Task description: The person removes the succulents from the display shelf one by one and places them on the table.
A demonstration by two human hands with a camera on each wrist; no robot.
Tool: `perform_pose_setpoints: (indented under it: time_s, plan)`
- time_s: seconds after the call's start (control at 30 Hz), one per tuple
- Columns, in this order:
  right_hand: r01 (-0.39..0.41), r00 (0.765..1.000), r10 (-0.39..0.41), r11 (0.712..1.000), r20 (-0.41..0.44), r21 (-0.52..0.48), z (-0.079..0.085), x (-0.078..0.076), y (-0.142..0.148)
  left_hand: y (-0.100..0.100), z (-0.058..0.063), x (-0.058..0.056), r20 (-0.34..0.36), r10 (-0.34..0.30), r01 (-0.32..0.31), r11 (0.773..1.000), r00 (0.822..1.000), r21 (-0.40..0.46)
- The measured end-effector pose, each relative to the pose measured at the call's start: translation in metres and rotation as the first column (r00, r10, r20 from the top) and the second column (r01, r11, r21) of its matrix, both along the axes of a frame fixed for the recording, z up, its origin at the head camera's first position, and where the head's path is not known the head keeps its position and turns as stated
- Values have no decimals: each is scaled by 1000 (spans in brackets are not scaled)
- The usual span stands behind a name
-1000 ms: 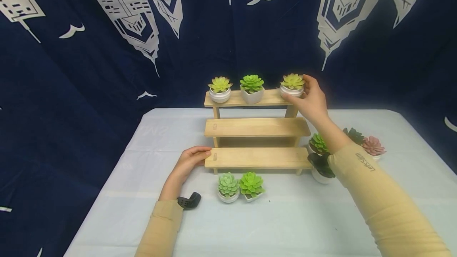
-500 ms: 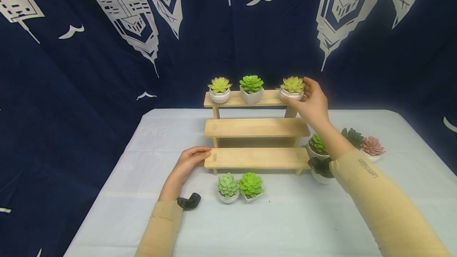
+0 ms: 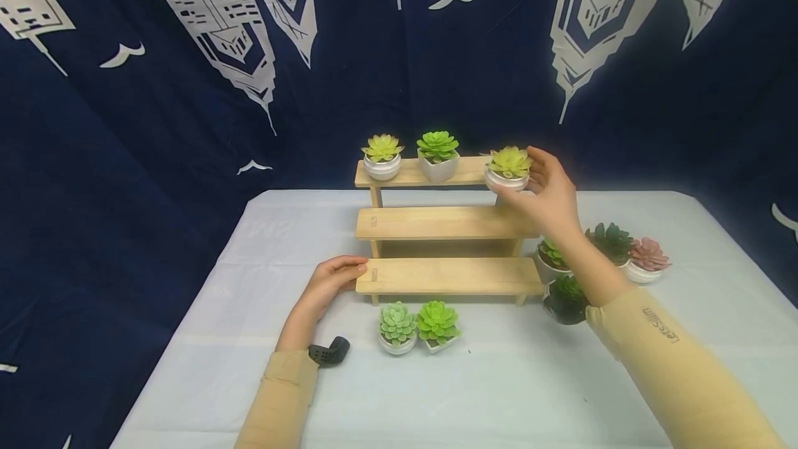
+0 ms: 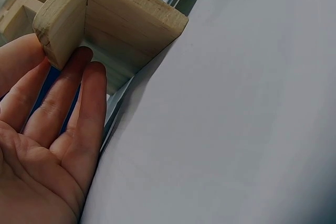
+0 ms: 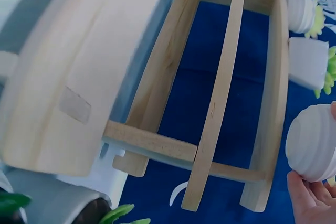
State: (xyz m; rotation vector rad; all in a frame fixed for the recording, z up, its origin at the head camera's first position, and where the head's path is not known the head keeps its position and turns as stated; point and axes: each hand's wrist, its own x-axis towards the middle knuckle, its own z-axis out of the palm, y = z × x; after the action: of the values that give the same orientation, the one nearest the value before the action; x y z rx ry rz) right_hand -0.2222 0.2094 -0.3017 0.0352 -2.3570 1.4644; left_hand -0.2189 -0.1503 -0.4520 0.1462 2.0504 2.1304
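My right hand (image 3: 551, 192) holds a potted yellow-green succulent (image 3: 509, 163) by its white ribbed pot (image 5: 312, 142), at the right end of the top shelf. In the right wrist view a strip of blue shows between that pot and the shelf edge. My left hand (image 3: 333, 274) grips the left end of the bottom shelf of a three-tier wooden plant stand (image 3: 449, 276), thumb at the board's corner and fingers reaching under it. On the top shelf stand another yellow-green succulent (image 3: 383, 158) in a round pot and a bright green one (image 3: 438, 156) in an angular pot.
Two green succulents, one pale (image 3: 397, 328) and one bright (image 3: 438, 326), stand in front of the stand. To its right, partly behind my right forearm, are several more, including a pink one (image 3: 650, 258). A navy printed cloth (image 3: 399, 75) hangs behind the white-covered table (image 3: 249, 283).
My right hand has brought the succulent a little down and toward me from the top shelf. A dark plant by my right forearm has tipped. My left hand stays on the bottom shelf.
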Motion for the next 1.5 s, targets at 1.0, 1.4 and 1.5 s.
perform_pose_setpoints:
  time_s: [1.0, 1.4, 1.5]
  plan:
    - [-266, 957, 246, 957, 155, 120, -50, 87, -2, -2, -1, 1, 8, -7, 7, 1000, 1000, -9]
    - [-315, 946, 297, 935, 131, 159, -74, 102, -7, -1, 2, 2, 4, -6, 6, 1000, 1000, -9]
    - [-325, 943, 306, 931, 127, 168, -80, 105, -8, 0, 1, 1, 2, -5, 5, 1000, 1000, 2]
